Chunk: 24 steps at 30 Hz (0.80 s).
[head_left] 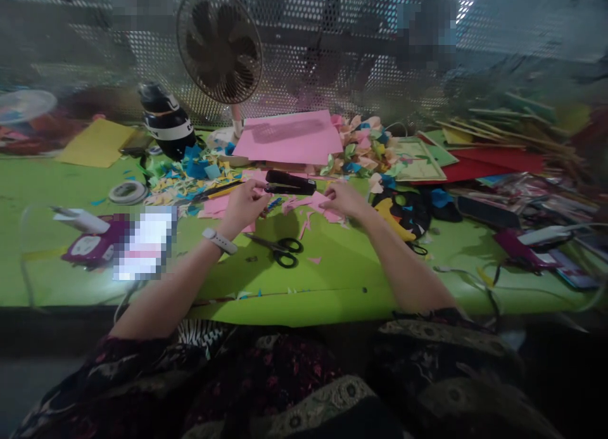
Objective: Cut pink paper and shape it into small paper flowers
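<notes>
My left hand is closed around a piece of pink paper over the green table. My right hand pinches the other end of the same pink paper. A black stapler lies just beyond the two hands. Black-handled scissors rest on the table below my left hand. Small pink scraps are scattered under and around the hands.
A stack of pink sheets and a desk fan stand at the back. A black bottle, a tape roll and coloured paper scraps lie at the left. Red and green card, cables and clutter fill the right side.
</notes>
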Available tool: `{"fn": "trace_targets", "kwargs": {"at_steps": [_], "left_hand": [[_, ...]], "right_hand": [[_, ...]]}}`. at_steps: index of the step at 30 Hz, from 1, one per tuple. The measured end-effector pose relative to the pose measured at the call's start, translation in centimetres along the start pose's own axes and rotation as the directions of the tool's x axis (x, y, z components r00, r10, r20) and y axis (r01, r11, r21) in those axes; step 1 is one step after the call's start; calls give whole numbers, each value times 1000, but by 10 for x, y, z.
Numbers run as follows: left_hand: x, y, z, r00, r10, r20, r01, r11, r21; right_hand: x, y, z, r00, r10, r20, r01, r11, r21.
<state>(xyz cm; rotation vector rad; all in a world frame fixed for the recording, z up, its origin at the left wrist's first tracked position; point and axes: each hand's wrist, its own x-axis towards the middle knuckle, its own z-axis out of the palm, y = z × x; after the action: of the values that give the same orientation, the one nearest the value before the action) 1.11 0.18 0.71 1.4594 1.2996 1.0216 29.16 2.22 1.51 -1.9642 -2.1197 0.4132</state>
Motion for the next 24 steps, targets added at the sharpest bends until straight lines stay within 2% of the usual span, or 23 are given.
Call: {"fn": "trace_targets", "kwargs": {"at_steps": [2, 4, 7, 11, 14, 18, 21, 24], "left_hand": [[-6, 4, 4, 1000, 25, -4, -25, 1000, -5], [-11, 8, 8, 1000, 15, 22, -13, 996, -87], [-17, 9, 14, 996, -24, 85, 47, 961, -272], [-19, 4, 20, 982, -53, 184, 140, 855, -500], [-18, 1, 19, 981, -52, 186, 146, 833, -533], [-14, -2, 12, 977, -52, 207, 163, 806, -569], [-13, -3, 8, 968, -42, 246, 180, 802, -569], [-15, -1, 9, 952, -24, 304, 192, 822, -537]], "right_hand": [[-4, 2, -7, 997, 25, -68, -20, 997, 78], [-11, -3, -13, 989, 68, -131, -32, 967, 254], [-25, -25, -11, 996, 12, -87, 44, 795, 605], [-43, -63, 11, 992, -124, -36, 106, 616, 780], [-53, -76, 20, 979, -202, -9, 129, 587, 799], [-58, -69, 13, 942, -330, -53, 246, 576, 779], [-59, -65, 9, 909, -411, -74, 349, 652, 673], [-58, -67, 14, 891, -423, -165, 439, 709, 551]]}}
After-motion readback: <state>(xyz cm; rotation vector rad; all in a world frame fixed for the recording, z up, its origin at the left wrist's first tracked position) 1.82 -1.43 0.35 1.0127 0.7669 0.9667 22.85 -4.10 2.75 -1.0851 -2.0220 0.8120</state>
